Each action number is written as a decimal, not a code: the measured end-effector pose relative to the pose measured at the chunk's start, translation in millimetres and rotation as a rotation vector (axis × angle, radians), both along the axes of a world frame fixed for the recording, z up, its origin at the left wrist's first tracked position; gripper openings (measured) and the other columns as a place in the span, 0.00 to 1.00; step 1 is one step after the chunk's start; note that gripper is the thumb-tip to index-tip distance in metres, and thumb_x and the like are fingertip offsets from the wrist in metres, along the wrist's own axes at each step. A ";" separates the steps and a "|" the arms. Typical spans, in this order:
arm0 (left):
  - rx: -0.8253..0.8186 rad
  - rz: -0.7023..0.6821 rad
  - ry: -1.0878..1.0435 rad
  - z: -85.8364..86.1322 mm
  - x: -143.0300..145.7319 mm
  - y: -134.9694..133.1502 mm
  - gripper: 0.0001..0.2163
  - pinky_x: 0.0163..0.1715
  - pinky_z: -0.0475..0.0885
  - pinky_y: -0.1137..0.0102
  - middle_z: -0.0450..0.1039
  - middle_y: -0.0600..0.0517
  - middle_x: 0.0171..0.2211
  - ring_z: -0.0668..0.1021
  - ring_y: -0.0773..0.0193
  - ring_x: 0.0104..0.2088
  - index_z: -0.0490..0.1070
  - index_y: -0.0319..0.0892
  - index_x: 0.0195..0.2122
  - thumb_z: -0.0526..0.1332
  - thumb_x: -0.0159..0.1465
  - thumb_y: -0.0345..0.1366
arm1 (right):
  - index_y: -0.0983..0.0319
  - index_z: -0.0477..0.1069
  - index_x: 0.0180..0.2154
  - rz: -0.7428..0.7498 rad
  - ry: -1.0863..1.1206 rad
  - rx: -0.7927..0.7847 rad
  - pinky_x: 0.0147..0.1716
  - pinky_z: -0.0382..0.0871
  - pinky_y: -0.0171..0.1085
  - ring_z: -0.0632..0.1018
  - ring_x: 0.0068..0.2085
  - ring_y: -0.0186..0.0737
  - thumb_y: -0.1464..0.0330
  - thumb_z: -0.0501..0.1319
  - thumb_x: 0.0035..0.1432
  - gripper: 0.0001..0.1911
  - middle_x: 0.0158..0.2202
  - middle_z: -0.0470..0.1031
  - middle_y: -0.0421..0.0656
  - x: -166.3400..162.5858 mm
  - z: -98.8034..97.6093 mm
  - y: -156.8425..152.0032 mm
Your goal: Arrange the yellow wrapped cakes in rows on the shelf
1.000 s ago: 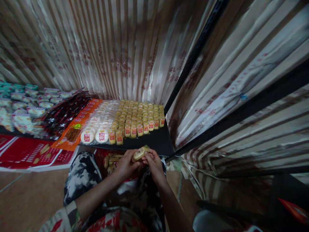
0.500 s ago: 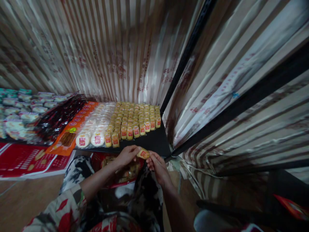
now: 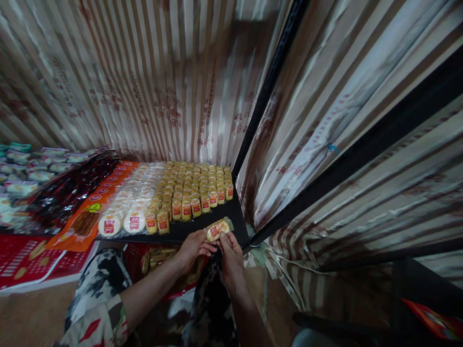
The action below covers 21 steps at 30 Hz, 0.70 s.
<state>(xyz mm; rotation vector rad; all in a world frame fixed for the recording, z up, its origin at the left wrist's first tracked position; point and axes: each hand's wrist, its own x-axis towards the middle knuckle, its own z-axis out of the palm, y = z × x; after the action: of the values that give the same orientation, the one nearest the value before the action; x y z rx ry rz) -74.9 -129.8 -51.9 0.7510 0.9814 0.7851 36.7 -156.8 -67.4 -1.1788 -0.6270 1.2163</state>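
A small wrapped snack cake [image 3: 218, 230] in clear film with a red label is held between my two hands, label up. My left hand [image 3: 195, 248] pinches its left end, and my right hand [image 3: 231, 253] grips its lower right side with the thumb on top. Just beyond, rows of the same yellow packs [image 3: 195, 193] stand on a black shelf [image 3: 235, 219]. Below my hands, between my knees, a red bag or box [image 3: 135, 260] holds more yellow packs [image 3: 159, 258], partly hidden by my left forearm.
Left along the shelf lie round white wrapped cakes [image 3: 134, 220], an orange packet [image 3: 85, 224], dark shiny packets [image 3: 68, 188] and white-green packets [image 3: 18, 188]. A black post [image 3: 265, 91] and rail [image 3: 347, 140] frame the striped sheeting [image 3: 162, 72]. A red printed sheet [image 3: 32, 260] lies lower left.
The snack cake has turned in my hands, so its labelled face now shows more fully. My right hand has shifted from its right end to its lower side. The view has moved slightly.
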 end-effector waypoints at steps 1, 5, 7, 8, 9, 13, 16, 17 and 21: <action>0.012 -0.003 0.055 -1.8 4.1 0.9 0.18 0.22 0.67 0.77 0.74 0.47 0.31 0.75 0.70 0.23 0.68 0.35 0.35 0.57 0.58 0.49 | 0.59 0.66 0.37 -0.027 -0.030 0.012 0.33 0.68 0.34 0.75 0.32 0.36 0.56 0.60 0.50 0.16 0.33 0.74 0.40 2.2 -0.6 3.9; 0.122 0.035 0.353 -3.3 18.3 10.1 0.10 0.18 0.62 0.79 0.72 0.52 0.31 0.71 0.75 0.20 0.68 0.37 0.39 0.57 0.59 0.37 | 0.62 0.66 0.44 -0.122 -0.244 0.064 0.41 0.68 0.37 0.75 0.40 0.41 0.54 0.59 0.49 0.24 0.40 0.75 0.46 19.9 -1.8 23.7; 0.185 0.078 0.422 -1.3 24.6 16.3 0.10 0.19 0.62 0.79 0.72 0.51 0.33 0.71 0.75 0.21 0.68 0.37 0.42 0.55 0.59 0.31 | 0.64 0.64 0.48 -0.155 -0.356 0.067 0.43 0.68 0.39 0.75 0.42 0.43 0.54 0.57 0.49 0.28 0.43 0.74 0.49 30.6 -1.9 34.6; 0.217 0.091 0.416 0.4 27.8 19.3 0.10 0.20 0.62 0.79 0.72 0.50 0.34 0.71 0.74 0.23 0.68 0.37 0.42 0.55 0.59 0.30 | 0.65 0.64 0.49 -0.162 -0.412 0.066 0.44 0.67 0.39 0.75 0.42 0.43 0.53 0.56 0.50 0.29 0.45 0.73 0.50 35.7 -2.1 40.2; 0.242 0.092 0.389 2.5 30.9 22.1 0.10 0.20 0.63 0.79 0.72 0.49 0.36 0.72 0.73 0.24 0.68 0.37 0.42 0.54 0.60 0.30 | 0.66 0.64 0.49 -0.168 -0.471 0.065 0.44 0.67 0.40 0.75 0.43 0.43 0.53 0.56 0.51 0.29 0.45 0.73 0.50 40.5 -2.3 45.9; 0.207 0.029 0.164 12.0 43.9 32.2 0.13 0.27 0.69 0.77 0.69 0.45 0.47 0.75 0.67 0.36 0.69 0.38 0.44 0.53 0.62 0.36 | 0.66 0.64 0.50 -0.217 -0.654 0.086 0.44 0.67 0.40 0.75 0.43 0.43 0.54 0.52 0.54 0.28 0.44 0.73 0.52 54.6 -5.4 69.4; 0.136 0.006 0.027 14.7 54.7 41.1 0.15 0.34 0.71 0.74 0.63 0.45 0.55 0.73 0.63 0.45 0.67 0.39 0.49 0.53 0.63 0.38 | 0.66 0.64 0.49 -0.266 -0.716 0.089 0.43 0.68 0.39 0.75 0.42 0.42 0.55 0.51 0.55 0.26 0.42 0.73 0.52 60.5 -9.5 87.1; 0.129 0.002 0.004 14.5 58.5 44.5 0.16 0.36 0.71 0.73 0.62 0.46 0.56 0.72 0.62 0.47 0.67 0.40 0.50 0.52 0.63 0.39 | 0.66 0.64 0.48 -0.281 -0.738 0.084 0.43 0.68 0.39 0.75 0.41 0.42 0.56 0.51 0.55 0.25 0.42 0.74 0.51 61.7 -10.9 92.7; 0.135 0.008 -0.022 12.3 73.2 59.3 0.17 0.42 0.69 0.71 0.61 0.47 0.58 0.69 0.61 0.53 0.66 0.41 0.53 0.51 0.64 0.37 | 0.65 0.65 0.47 -0.282 -0.808 0.065 0.41 0.67 0.39 0.76 0.40 0.43 0.56 0.50 0.55 0.24 0.39 0.75 0.50 64.3 -14.9 112.2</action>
<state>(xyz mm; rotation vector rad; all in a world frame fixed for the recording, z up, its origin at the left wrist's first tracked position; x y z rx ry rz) -1.7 -70.5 -39.5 0.8537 0.9191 0.8712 100.9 -44.6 -82.3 -1.6393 -1.0363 0.4435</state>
